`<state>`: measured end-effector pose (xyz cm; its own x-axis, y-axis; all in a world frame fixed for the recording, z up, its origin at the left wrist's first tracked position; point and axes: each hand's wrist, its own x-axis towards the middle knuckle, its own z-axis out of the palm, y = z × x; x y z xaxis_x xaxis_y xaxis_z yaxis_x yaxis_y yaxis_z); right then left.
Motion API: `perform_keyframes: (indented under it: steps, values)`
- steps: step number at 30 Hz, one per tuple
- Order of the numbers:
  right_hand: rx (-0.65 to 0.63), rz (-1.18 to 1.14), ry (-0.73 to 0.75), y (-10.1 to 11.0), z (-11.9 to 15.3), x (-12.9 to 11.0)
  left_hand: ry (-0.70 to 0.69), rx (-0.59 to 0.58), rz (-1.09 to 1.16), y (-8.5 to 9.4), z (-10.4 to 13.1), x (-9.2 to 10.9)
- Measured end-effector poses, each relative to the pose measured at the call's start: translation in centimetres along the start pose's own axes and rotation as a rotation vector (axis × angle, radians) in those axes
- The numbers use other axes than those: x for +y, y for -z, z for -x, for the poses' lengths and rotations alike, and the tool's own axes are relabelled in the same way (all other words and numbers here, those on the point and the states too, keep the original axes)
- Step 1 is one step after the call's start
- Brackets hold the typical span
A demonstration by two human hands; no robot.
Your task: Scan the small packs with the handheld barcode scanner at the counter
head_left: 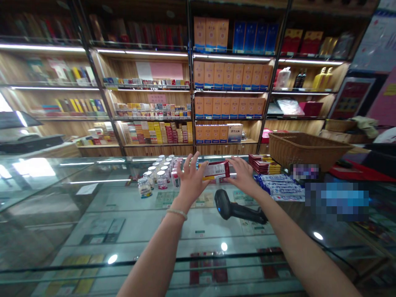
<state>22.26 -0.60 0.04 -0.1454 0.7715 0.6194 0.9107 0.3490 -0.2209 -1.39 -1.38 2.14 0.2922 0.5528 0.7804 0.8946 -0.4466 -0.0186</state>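
A red packet point(215, 170) with a white barcode label and a yellow lower edge is held level above the glass counter. My left hand point(189, 178) is at its left end, thumb against it and the other fingers raised; that end is partly hidden. My right hand point(243, 175) grips the right end between thumb and fingers. Just below the hands, a black barcode scanner point(238, 209) lies on the glass. Small jars with white lids point(154, 174) stand in rows left of my left hand. Right of my right hand are stacked red and yellow packets point(265, 164) and blue-and-white packets point(281, 186).
The glass counter point(123, 222) spans the foreground, with goods on show beneath it. A brown wicker basket point(306, 150) sits at the right. A white paper point(87, 189) lies at the left. Behind are lit shelves with orange boxes point(229, 75). A dark monitor point(18, 119) is far left.
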Motion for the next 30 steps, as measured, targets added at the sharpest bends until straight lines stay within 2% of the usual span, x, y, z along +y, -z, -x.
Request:
perform_keyframes:
  steps: [7, 13, 18, 25, 30]
  values:
    - [0.063, 0.035, 0.071, 1.6, 0.3, 0.1, 0.004, -0.019, 0.008, 0.4, -0.1, 0.2]
    - [0.091, -0.021, 0.193, 3.0, 0.7, -1.9, -0.008, -0.042, 0.010, 0.4, -0.2, 0.4]
    - [0.117, -0.089, 0.276, 3.0, 1.1, -3.3, -0.028, -0.055, 0.014, 0.3, -0.1, 0.9]
    - [0.237, -0.081, 0.159, 2.9, 1.0, -3.3, 0.004, -0.044, 0.016, 0.8, -0.5, 0.5]
    - [0.305, -0.012, 0.124, 2.6, 1.0, -3.4, 0.082, 0.051, 0.066, 1.5, -1.0, 0.8]
